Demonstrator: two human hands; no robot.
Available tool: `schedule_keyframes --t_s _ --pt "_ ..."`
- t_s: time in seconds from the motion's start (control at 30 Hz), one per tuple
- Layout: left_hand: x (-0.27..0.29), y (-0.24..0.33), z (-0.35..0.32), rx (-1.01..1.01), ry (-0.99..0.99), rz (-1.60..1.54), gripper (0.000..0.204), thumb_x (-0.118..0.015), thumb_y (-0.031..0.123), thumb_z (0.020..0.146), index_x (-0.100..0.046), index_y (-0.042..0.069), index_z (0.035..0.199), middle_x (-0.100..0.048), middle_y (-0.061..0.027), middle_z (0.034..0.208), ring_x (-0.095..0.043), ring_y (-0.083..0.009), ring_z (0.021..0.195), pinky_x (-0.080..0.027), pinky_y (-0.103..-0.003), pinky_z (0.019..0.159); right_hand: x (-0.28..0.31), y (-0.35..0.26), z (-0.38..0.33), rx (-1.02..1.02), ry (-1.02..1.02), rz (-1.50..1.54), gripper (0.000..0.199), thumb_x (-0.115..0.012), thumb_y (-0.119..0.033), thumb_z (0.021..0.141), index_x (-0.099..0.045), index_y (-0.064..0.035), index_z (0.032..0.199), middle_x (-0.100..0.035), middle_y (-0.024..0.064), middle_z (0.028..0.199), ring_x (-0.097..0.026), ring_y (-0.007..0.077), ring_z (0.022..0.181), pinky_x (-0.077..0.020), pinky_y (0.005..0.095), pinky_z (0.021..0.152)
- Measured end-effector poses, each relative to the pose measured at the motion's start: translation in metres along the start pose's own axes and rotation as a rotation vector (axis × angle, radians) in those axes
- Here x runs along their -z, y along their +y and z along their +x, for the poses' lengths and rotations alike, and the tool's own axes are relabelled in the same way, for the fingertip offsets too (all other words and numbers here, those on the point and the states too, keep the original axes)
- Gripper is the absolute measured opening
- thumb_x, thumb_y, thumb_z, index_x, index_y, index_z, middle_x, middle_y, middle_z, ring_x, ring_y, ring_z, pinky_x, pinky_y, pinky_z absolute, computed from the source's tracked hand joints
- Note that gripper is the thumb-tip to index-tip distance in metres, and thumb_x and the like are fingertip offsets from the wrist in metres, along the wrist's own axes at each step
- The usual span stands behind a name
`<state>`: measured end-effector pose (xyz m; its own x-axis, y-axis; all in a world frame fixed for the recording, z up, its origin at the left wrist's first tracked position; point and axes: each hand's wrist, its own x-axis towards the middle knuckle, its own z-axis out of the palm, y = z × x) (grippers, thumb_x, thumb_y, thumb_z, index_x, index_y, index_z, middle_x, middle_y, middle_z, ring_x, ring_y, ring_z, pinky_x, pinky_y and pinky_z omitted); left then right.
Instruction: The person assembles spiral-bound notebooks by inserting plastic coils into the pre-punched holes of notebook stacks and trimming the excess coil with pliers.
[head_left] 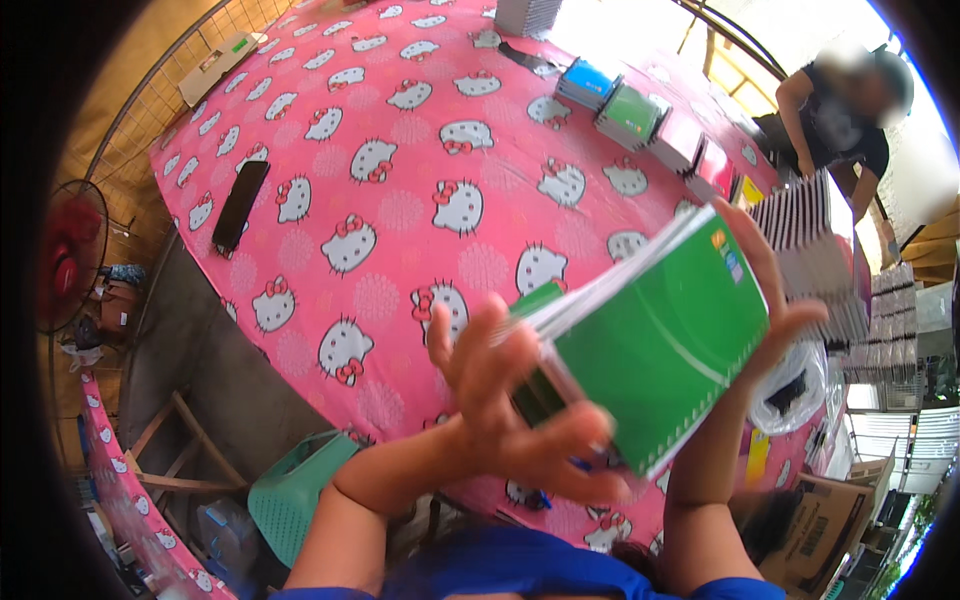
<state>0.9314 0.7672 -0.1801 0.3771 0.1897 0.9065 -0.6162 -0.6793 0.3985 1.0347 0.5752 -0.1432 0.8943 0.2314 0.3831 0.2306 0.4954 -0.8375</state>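
Note:
A green spiral notebook (665, 340) is held up, tilted, over the near right of the pink table. White page edges show along its upper left side, and more green cover peeks out behind, so it may be several notebooks together. My right hand (768, 285) grips it at the right edge, thumb out to the side and fingers reaching behind. Beside its lower left corner, my left hand (525, 410) has its fingers spread, slightly blurred; whether it touches the notebook I cannot tell.
Tall notebook stacks (820, 260) stand at the right. Smaller piles, including a blue notebook pile (587, 84) and a green notebook pile (630, 117), line the far side. A black phone (240, 207) lies left on the tablecloth (400, 210). A person (840, 110) is at the far right.

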Motion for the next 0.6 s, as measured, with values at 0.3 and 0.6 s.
schedule_keyframes --t_s 0.3,0.6 --pt "-0.015 -0.004 -0.052 0.376 0.068 -0.521 0.103 -0.054 0.063 0.083 -0.007 -0.002 0.147 -0.021 -0.0335 0.145 -0.033 -0.0369 0.131 -0.020 -0.046 0.108 0.026 0.069 -0.055 0.007 0.220 0.103 0.064 -0.027 -0.057 0.096 -0.047 -0.0020 0.122 -0.058 0.0082 0.107 -0.059 0.0150 0.094 -0.0515 0.0266 0.079" --pt "-0.007 -0.009 -0.072 0.354 -0.041 -0.413 0.101 -0.052 0.064 0.083 -0.018 -0.010 0.142 -0.036 -0.0281 0.138 -0.039 -0.0346 0.122 -0.026 -0.044 0.103 0.056 0.087 -0.069 0.022 0.267 -0.324 0.057 -0.021 -0.050 0.100 -0.041 -0.0042 0.128 -0.055 0.0085 0.114 -0.059 0.0165 0.098 -0.0521 0.0295 0.083"
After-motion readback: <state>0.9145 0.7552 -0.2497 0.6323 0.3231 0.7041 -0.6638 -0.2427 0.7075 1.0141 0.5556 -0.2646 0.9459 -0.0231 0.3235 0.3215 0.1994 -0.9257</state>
